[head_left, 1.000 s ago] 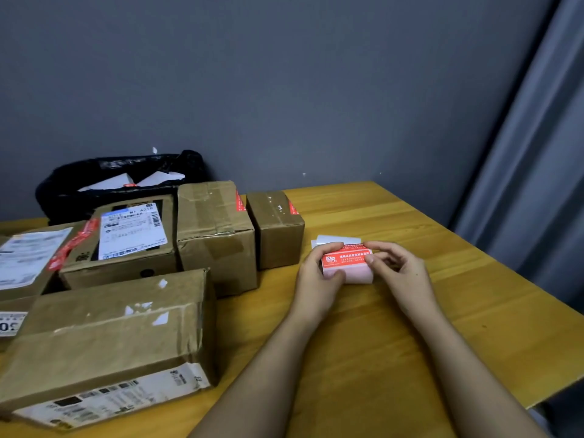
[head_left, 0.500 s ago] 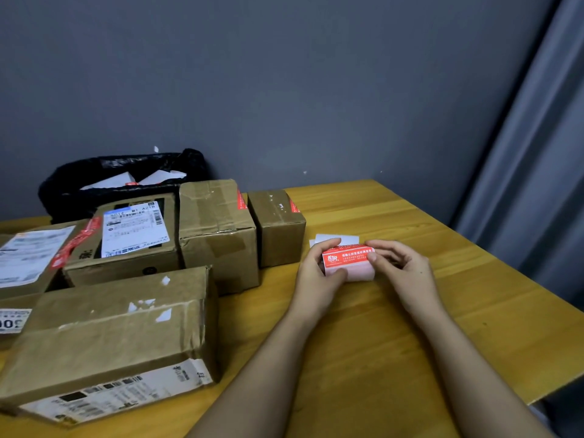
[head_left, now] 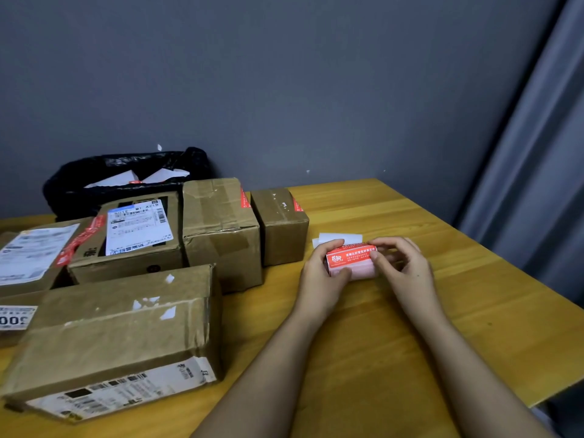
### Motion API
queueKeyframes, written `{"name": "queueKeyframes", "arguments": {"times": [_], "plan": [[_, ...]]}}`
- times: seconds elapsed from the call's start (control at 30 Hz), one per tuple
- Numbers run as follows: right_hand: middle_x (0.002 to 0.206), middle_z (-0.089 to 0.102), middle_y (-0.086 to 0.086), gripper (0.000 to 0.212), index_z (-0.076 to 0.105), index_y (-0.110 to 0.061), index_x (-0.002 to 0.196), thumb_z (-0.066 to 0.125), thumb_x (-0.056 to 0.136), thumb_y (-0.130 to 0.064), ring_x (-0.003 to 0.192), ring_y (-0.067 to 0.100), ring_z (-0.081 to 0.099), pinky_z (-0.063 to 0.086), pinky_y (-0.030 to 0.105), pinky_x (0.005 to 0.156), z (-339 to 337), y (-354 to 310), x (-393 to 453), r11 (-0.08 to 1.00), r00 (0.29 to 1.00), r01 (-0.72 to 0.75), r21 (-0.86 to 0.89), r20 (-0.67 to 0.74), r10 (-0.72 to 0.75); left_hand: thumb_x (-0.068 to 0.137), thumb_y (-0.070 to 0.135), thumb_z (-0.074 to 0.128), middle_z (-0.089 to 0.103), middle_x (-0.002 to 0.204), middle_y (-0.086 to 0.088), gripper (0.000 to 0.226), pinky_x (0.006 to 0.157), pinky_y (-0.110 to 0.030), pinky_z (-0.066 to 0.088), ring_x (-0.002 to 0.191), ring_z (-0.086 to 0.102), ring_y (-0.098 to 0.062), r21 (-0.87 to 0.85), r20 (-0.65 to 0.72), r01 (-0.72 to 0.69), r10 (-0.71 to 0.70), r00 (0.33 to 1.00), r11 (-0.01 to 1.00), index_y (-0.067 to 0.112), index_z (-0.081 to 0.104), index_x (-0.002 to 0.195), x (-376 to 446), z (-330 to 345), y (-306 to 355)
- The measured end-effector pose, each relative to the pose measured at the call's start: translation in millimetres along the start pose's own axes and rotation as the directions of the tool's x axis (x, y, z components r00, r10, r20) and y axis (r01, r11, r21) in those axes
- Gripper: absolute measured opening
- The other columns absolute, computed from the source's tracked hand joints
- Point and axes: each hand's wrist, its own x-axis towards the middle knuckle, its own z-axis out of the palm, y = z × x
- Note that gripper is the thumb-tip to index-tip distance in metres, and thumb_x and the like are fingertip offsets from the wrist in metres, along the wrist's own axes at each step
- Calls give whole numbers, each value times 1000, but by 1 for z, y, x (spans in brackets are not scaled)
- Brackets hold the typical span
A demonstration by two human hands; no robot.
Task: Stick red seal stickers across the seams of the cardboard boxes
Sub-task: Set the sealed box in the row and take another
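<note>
Big box (head_left: 110, 336) sits at my far left on the table (head_left: 474, 311), more boxes behind it, a small box (head_left: 281, 229) nearest my hands. My left hand (head_left: 322, 276) grips the sticker stack (head_left: 352, 260) by its left end just above the table, my right hand (head_left: 404, 267) pinches the right end.

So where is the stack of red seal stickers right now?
In the head view the sticker stack is right of centre, held just above the wooden table between the left hand and right hand, right of the smallest cardboard box.
</note>
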Motion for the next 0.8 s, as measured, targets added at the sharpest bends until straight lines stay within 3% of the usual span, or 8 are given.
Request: {"name": "queueKeyframes", "arguments": {"times": [0.1, 0.23, 0.4, 0.57, 0.7, 0.8], "plan": [[100, 57, -7, 26, 68, -29, 96, 69, 85, -6, 77, 0, 56, 45, 9, 72, -1, 0, -1, 998, 999, 24, -65, -24, -26, 79, -15, 58, 57, 115, -2, 49, 78, -5, 45, 101, 55, -12, 1, -1, 5, -5, 1000, 1000, 7, 56, 123, 0, 0, 0], [97, 53, -18, 18, 70, -28, 98, 71, 85, -15, 80, 4, 57, 50, 23, 74, -1, 0, -4, 977, 998, 46, -207, -41, -55, 78, -16, 58, 56, 117, -2, 50, 79, -5, 44, 104, 55, -13, 2, -5, 1, -1, 1000, 1000, 10, 56, 121, 0, 1, -1], [97, 56, -8, 13, 72, -22, 95, 72, 83, -18, 88, 12, 59, 52, 37, 75, 0, -4, -5, 951, 992, 77, -298, -76, -104, 78, -15, 58, 56, 117, 0, 51, 82, -6, 45, 105, 55, -12, 28, -13, -1, 1, 1000, 1000, 12, 56, 122, -1, 1, -1], [93, 58, -6, 10, 69, -20, 84, 74, 80, -13, 91, 17, 59, 51, 37, 73, 2, -6, -5, 928, 987, 115, -354, -67, -148, 78, -13, 58, 56, 117, 3, 52, 82, -6, 44, 105, 55, -11, 61, -24, -9, 10, 1000, 998, 12, 56, 124, -1, 1, 0], [92, 60, -7, 13, 66, -19, 84, 74, 80, -10, 90, 15, 57, 47, 32, 74, 4, -11, -8, 905, 976, 177, -387, -51, -213, 78, -11, 58, 57, 115, 4, 52, 87, -15, 46, 106, 56, -12, 86, -55, -14, 19, 998, 996, 14, 56, 124, -2, 2, 0], [87, 60, -9, 13, 63, -19, 84, 72, 81, -10, 86, 13, 54, 43, 29, 72, 5, -15, -11, 876, 965, 222, -429, -31, -260, 80, -9, 58, 57, 116, 3, 51, 83, -11, 46, 104, 57, -11, 89, -66, -13, 19, 998, 996, 14, 56, 125, -1, 2, 0]]}}
